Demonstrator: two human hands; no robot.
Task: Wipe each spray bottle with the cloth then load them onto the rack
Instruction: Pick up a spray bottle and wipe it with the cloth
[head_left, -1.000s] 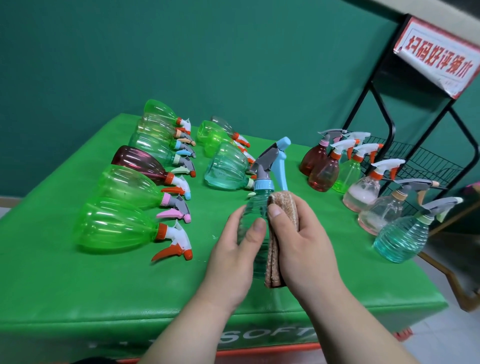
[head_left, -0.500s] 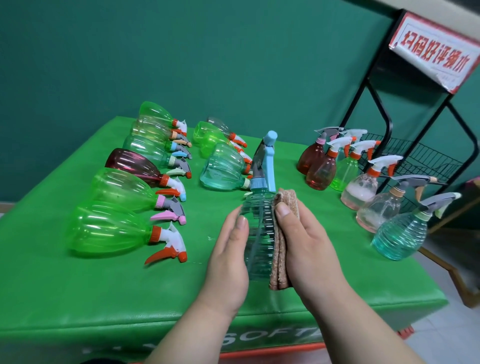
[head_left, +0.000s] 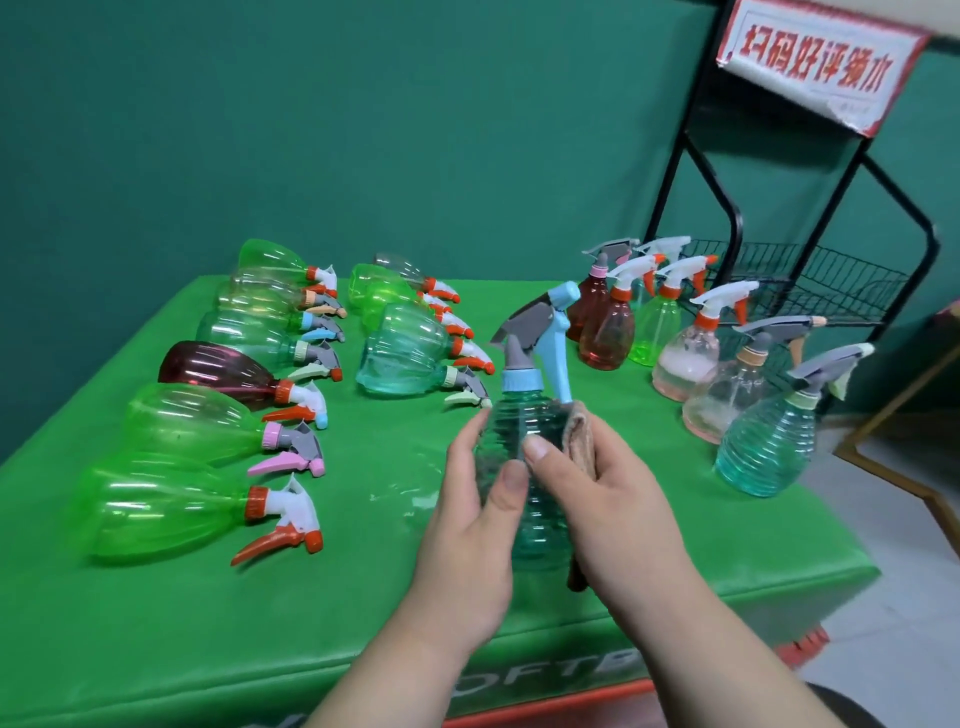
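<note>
I hold a teal ribbed spray bottle (head_left: 524, 431) with a blue and grey trigger head upright above the green table (head_left: 363, 597). My left hand (head_left: 467, 525) grips its left side, thumb across the front. My right hand (head_left: 613, 514) presses a brown cloth (head_left: 579, 431) against the bottle's right side, thumb on the front. Several bottles (head_left: 176, 504) lie on their sides at the left and middle. Several more bottles (head_left: 763, 447) stand upright at the right. The black wire rack (head_left: 810, 280) stands beyond the table's right edge.
A green wall rises behind the table. A red and white sign (head_left: 815, 67) tops the rack. A wooden frame (head_left: 893, 415) stands on the pale floor at the far right. The table's front edge runs just below my wrists.
The bottle has turned in my hands, its trigger now pointing right. My right thumb has come round onto the bottle's front with the cloth behind it. The view has shifted slightly closer.
</note>
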